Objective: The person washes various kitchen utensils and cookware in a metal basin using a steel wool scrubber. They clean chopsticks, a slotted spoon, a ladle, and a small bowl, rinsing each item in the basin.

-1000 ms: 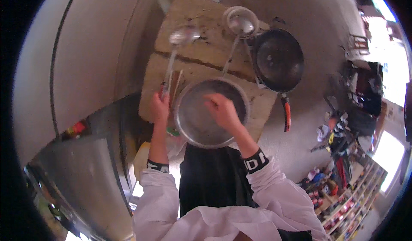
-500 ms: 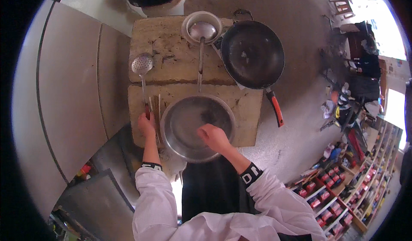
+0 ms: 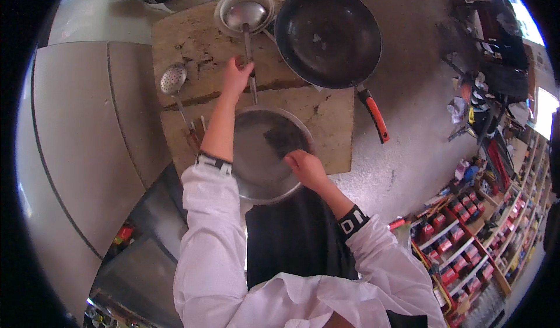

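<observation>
My left hand (image 3: 236, 77) reaches over the wooden table, its fingers closed around the handle of a metal ladle (image 3: 246, 14). The ladle's bowl rests in a small round pot (image 3: 219, 17) at the far side. My right hand (image 3: 307, 168) is above a wide metal basin (image 3: 259, 153), fingers curled together; whether anything is inside them is hidden. Left of my left forearm lies a slotted skimmer (image 3: 173, 78) with a perforated head. A dark frying pan (image 3: 328, 37) with a red and black handle sits at the far right of the table.
The worn wooden table (image 3: 324, 118) has a seam across it. Thin sticks lie beside the basin, partly behind my left forearm. Pale cabinet panels (image 3: 76, 112) stand on the left. Shelves with red boxes (image 3: 461, 234) are on the right. A white bucket with a dark top stands at the far left.
My left hand has left the skimmer's handle and moved forward and right to the ladle's handle. My right hand stays over the basin, slightly further right. The view has shifted.
</observation>
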Available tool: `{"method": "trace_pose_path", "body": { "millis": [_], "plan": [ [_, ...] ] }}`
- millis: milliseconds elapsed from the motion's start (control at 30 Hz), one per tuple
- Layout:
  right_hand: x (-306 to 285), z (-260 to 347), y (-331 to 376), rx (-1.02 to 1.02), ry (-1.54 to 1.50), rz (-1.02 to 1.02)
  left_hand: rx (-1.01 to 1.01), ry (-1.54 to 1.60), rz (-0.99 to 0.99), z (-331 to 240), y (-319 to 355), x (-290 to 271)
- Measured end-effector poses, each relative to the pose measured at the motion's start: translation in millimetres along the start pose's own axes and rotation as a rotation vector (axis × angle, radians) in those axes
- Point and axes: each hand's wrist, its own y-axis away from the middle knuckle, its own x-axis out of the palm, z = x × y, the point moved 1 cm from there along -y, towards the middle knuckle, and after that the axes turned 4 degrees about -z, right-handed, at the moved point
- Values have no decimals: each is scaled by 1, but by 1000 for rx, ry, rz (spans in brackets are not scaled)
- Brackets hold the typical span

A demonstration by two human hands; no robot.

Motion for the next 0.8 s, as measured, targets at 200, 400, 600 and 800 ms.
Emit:
{"method": "trace_pose_path", "body": {
  "millis": [200,400,600,800],
  "plan": [
    [0,-12,8,103,-17,-45,-200,270,166,8,-30,19],
    [3,-15,8,42,32,-15,-32,220,27,-26,-31,-37],
    [24,-13,-7,28,28,-18,-4,417,-96,-54,64,-90],
    [55,-14,-28,173,94,-47,-319,349,8,-20,248,-109]
  ]
}}
